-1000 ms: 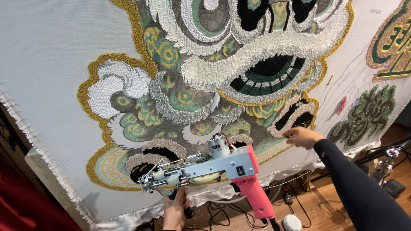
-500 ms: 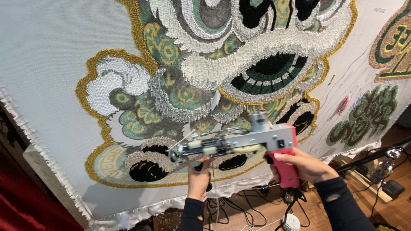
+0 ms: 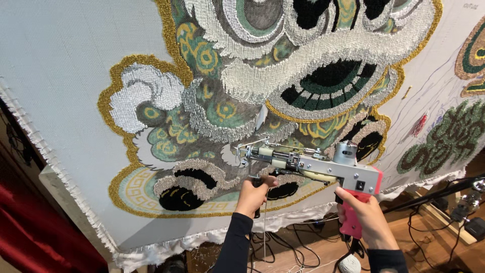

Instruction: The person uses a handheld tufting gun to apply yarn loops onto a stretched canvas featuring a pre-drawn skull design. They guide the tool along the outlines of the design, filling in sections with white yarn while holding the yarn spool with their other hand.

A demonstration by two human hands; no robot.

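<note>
Hands share the weight of a tufting gun (image 3: 313, 164), a silver machine with a pink rear body, held level and close in front of a big stretched cloth (image 3: 65, 76). The right hand (image 3: 366, 217) is wrapped tight around the pink pistol grip (image 3: 351, 222) at the back, where the machine's weight sits, so it seems to carry and steer. The left hand (image 3: 255, 194) is closed on the short black front handle (image 3: 256, 183) under the needle end (a second hold that likely steadies the tip against the fabric). Both forearms wear dark sleeves.

The gun's needle end (image 3: 245, 151) points left, just in front of the lower part of a tufted lion-dance face (image 3: 283, 76), worked in white, green, black and gold yarn. Whether the tip touches the cloth cannot be told from this angle. A thin strand of yarn (image 3: 264, 222) hangs down past the left wrist toward the floor.

The cloth is pulled taut, its frayed edge (image 3: 166, 242) hanging along the bottom. Below it lie dark cables (image 3: 303, 237) on a wooden floor (image 3: 424, 237), and a red curtain (image 3: 30, 232) hangs at the lower left. More green tufted shapes (image 3: 444, 136) show at the right.
</note>
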